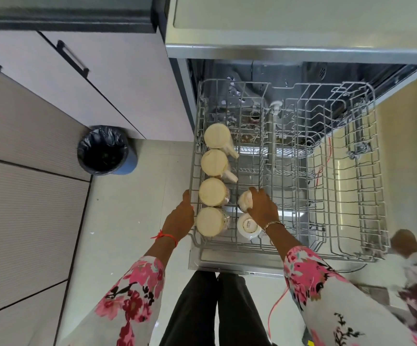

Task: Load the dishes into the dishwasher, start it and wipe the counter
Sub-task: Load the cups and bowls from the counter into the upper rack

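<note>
My left hand (180, 217) grips rack (327, 208) rim; right hand (262, 208) clamped round cup (244, 201), beside upturned mugs (212, 192).

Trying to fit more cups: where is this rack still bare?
Bare: the middle and right side of the rack, plus the strip behind the cup in the right hand. Crowded: the left column of four mugs and the white cup in front.

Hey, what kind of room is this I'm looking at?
Probably a home kitchen: an open dishwasher with its wire rack pulled out, upturned mugs in the rack, and cabinet doors with black handles beside a lined bin.
</note>
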`<state>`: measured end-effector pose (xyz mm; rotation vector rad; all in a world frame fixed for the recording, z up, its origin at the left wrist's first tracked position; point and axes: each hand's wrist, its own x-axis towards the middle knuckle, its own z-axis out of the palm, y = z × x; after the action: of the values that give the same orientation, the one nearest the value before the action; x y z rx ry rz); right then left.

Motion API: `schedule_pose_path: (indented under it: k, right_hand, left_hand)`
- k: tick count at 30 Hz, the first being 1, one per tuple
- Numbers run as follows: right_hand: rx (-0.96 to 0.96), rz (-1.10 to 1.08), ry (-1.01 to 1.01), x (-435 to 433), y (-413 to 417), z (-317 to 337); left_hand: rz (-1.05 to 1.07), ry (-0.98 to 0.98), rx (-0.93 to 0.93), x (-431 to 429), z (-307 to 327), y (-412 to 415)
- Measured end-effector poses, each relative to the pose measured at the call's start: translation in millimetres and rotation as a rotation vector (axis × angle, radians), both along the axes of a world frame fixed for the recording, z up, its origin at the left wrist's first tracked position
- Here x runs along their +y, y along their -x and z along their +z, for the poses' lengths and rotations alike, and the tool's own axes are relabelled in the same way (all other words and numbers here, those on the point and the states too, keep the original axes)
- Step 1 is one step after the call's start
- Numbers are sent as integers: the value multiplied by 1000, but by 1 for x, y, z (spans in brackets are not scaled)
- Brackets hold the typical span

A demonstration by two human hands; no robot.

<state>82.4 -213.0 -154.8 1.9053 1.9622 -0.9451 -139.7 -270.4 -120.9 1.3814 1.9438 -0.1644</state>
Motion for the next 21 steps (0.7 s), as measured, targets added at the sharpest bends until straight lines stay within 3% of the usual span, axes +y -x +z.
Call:
schedule_pose_path:
  k: [3, 11, 21]
  right_hand:
    - [-56, 42, -53, -1, -1, -1]
    - [-63, 11, -67, 0, -5, 0]
    - [-46, -23, -57, -1, -4, 1]
  left_hand:
    - [136, -40, -60, -1, 0, -2]
    - [129, -44, -47, -3, -4, 1]
    - [-79, -17, 64, -2, -19, 4]
